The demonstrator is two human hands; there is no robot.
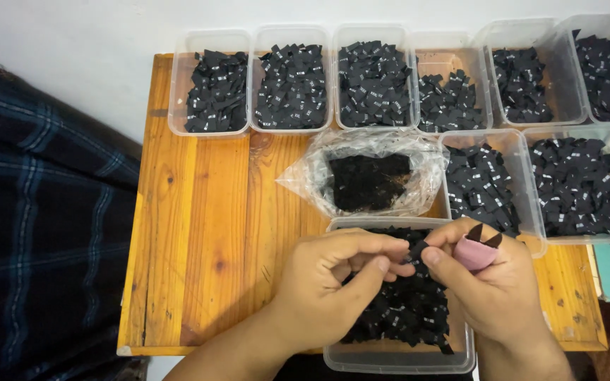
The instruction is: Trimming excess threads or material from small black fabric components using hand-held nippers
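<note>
The surface (206, 233) is shiny orange wood with dark knots. The tubs (210, 42) are clear, smooth plastic. The little black labels (291, 85) look like soft, matt cloth. The bag (305, 176) is thin, crinkly, glossy plastic. A pink cloth piece (473, 254) looks matt.

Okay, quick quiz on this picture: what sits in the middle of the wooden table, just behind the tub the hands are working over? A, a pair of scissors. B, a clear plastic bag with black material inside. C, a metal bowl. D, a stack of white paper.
B: a crumpled clear plastic bag holding black material lies on the wooden table, just beyond the near tub under both hands.
</note>
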